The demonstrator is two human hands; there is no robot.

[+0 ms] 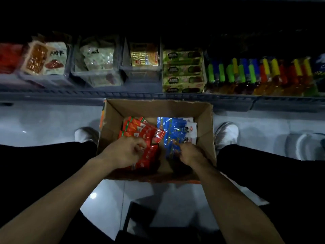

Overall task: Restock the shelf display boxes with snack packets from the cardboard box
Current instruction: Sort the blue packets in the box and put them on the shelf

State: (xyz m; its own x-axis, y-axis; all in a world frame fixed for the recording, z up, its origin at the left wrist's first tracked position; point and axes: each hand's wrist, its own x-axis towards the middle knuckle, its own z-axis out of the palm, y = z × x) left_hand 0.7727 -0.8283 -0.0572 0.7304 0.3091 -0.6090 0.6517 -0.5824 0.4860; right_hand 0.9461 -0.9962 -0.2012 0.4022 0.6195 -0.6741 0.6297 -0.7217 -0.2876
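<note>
1. left hand: reaches down into the cardboard box, fingers curled around the red snack packets at the box's left side, grasping them.
2. right hand: also inside the box, fingers curled into the near edge of the blue snack packets; it appears to pinch them, though the fingertips are partly hidden.
3. the cardboard box sits open on the floor between the person's two white shoes, just in front of the shelf.
4. the shelf carries clear display boxes part-filled with packets, a stack of green cartons and a row of colourful bottles to the right.
5. the floor is pale, glossy tile; the room is dim, and the upper shelf area is too dark to read.
</note>
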